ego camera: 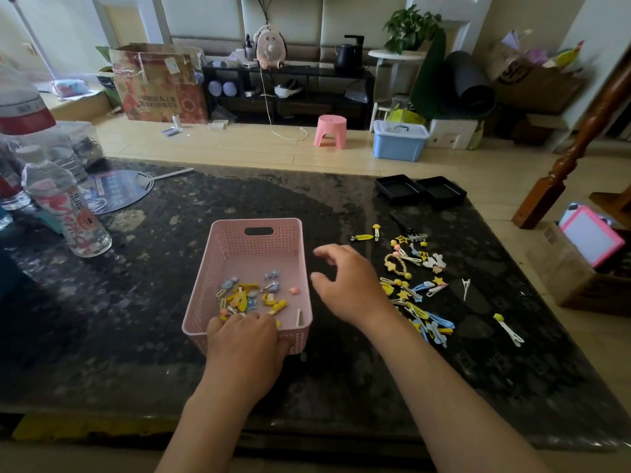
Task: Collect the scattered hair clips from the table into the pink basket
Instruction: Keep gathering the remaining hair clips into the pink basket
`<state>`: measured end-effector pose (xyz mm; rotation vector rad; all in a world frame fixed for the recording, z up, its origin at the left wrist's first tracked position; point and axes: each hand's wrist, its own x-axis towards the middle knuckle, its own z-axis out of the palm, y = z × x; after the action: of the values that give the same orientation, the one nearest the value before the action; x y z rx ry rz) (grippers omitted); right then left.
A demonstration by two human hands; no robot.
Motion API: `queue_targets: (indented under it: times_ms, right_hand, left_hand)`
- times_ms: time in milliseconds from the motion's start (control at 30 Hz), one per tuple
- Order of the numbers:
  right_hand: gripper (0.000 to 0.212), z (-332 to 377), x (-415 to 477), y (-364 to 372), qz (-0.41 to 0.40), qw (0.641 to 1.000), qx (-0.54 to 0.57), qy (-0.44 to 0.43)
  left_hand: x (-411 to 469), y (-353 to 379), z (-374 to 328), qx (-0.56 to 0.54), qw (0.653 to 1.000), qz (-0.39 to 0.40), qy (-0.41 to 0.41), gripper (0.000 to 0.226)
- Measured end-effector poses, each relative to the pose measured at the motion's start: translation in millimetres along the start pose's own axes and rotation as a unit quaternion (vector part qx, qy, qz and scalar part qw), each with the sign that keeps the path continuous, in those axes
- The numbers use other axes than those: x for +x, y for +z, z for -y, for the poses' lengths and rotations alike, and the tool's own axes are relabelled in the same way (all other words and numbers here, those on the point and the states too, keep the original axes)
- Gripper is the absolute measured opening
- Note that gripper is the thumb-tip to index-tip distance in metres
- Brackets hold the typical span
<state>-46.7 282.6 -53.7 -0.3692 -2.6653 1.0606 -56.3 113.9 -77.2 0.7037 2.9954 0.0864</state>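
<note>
Head view, inspection notes.

**Inspector A:** Grip first. Left hand (246, 339) curls over the near rim of the pink perforated plastic basket (254, 249), fingers dipped inside among the clips; whether they pinch a clip I cannot tell. Right hand (345, 285) hovers just beside the basket's right wall, fingers spread, nothing visibly held.

**Inspector B:** Location of the goods?

**Inspector A:** A small heap of yellow, blue and pink clips in the basket (251, 297) lies on its floor near the front. The larger scatter of yellow, blue and white hair clips (413, 281) remains on the dark speckled stone table (153, 319), right of the right hand. Two outliers: a white clip with a yellow head (508, 330) and a small white pronged clip (465, 287), well apart from the main group.

**Inspector B:** Risks?

**Inspector A:** In my judgement, weight on the near rim could tip or slide the light basket. A sweeping forearm could drag clips towards the right table edge; the outliers are nearest it and easily overlooked.

**Inspector B:** Clearance?

**Inspector A:** Open tabletop between basket and scatter. Clear plastic water bottle (65, 213) stands far left; two black shallow trays (420, 191) sit at the far edge, clear of the working path.
</note>
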Motion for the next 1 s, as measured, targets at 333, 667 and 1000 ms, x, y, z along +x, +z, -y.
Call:
queue_targets:
  times_ms: [333, 667, 1000]
  right_hand:
    - [0.112, -109.0, -26.4, -64.2, 0.195, 0.913, -0.253, 0.255]
    - [0.053, -116.9, -29.3, -60.8, 0.134, 0.945, -0.247, 0.166]
    - [0.012, -128.0, -20.2, -73.8, 0.015, 0.978, -0.110, 0.179]
  left_hand:
    - [-0.6, -0.6, -34.9, 0.012, 0.999, 0.024, 0.028, 0.033]
    - [0.0, -1.1, -41.3, 0.017, 0.999, 0.019, 0.022, 0.030]
    - [0.8, 0.0, -41.9, 0.019, 0.999, 0.015, 0.025, 0.031]
